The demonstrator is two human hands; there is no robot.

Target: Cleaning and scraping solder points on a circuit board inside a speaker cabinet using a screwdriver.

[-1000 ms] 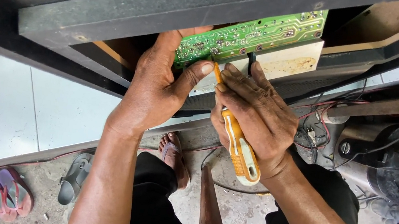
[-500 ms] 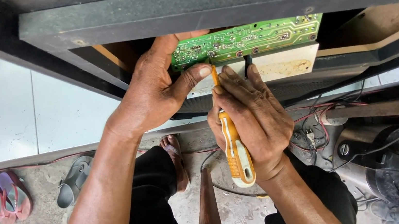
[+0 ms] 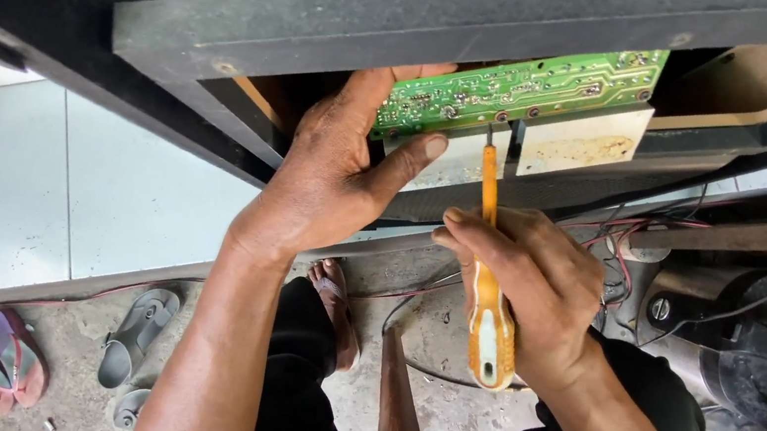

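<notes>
- The black cabinet (image 3: 349, 31) fills the top of the view, from 9 to 3 o'clock; its weight looks best left resting where it is while the board inside is worked on.
- The green circuit board (image 3: 531, 91) sits in the cabinet's opening at 12 o'clock, solder side out.
- The left hand (image 3: 333, 183) clamps the board's left end, thumb pressing up from below; a firm, steady hold should stop the board flexing.
- The right hand (image 3: 533, 287), at 4 o'clock, is closed around the orange screwdriver (image 3: 488, 290), whose tip meets the board's lower edge.
- The screwdriver is best kept in line with the screw, pressed lightly, so it does not slip onto the solder tracks.
</notes>
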